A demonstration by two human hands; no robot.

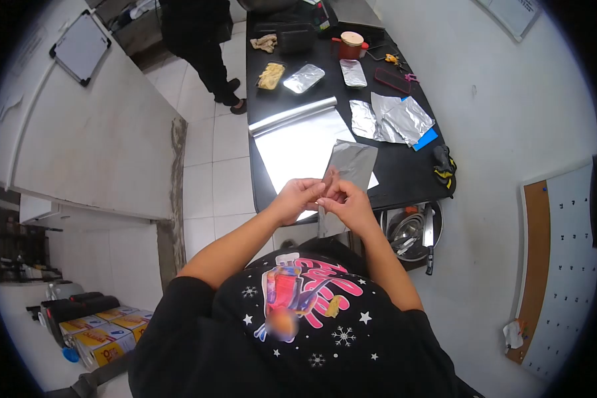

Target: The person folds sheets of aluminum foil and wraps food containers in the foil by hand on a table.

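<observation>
My left hand (298,198) and my right hand (349,207) meet at the near edge of the black table, fingers pinched on a torn piece of aluminum foil (355,161). The piece stretches away over the table, and its lower end hangs below my hands. Beneath and beyond it, a wide foil sheet (298,149) lies unrolled from a foil roll (292,115). More cut foil pieces (401,119) lie to the right, over something blue (426,138). Farther back are two foil-covered blocks or trays (304,78) and a foil container with yellowish contents (270,76).
A red pot (350,48) with a light lid and a dark pink-edged phone-like object (393,80) sit at the back. A black-and-yellow item (444,167) rests at the right edge. Below, a knife (429,229) lies across a metal bowl (408,232). Another person (202,50) stands at far left.
</observation>
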